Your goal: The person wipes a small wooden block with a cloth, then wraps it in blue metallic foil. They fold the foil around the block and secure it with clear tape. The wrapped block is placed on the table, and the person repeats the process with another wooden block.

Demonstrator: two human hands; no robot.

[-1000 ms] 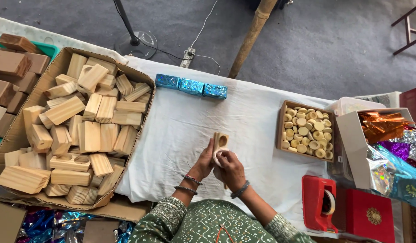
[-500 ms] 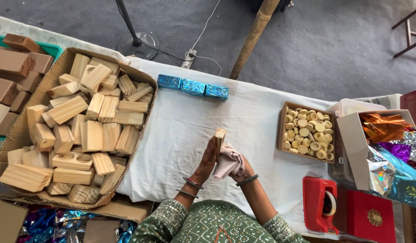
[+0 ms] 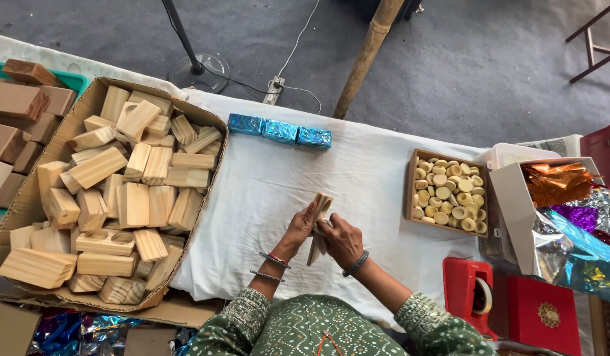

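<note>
Centre of frame, low: left hand (image 3: pixel 299 229) and right hand (image 3: pixel 342 240) both closed around 1 pale wooden block (image 3: pixel 319 224), tilted on edge above the white cloth (image 3: pixel 357 171). Handling step, I'd judge; next needs a firm grip while turning it.

— Occlusions near the hands?

— The block (image 3: pixel 320 224) is partly covered: the right hand (image 3: pixel 341 240) hides its lower half, the left hand (image 3: pixel 299 231) its near edge. Whether it carries a recess cannot be told.

— Frame edges?

— Left of the hands, the brown blocks (image 3: pixel 11 105) are cut off. Right of the hands, the foil (image 3: pixel 581 237) and red box (image 3: pixel 539 313) run out of frame.

— Fine detail?

— The discs (image 3: pixel 446 194) are too small to inspect.
</note>
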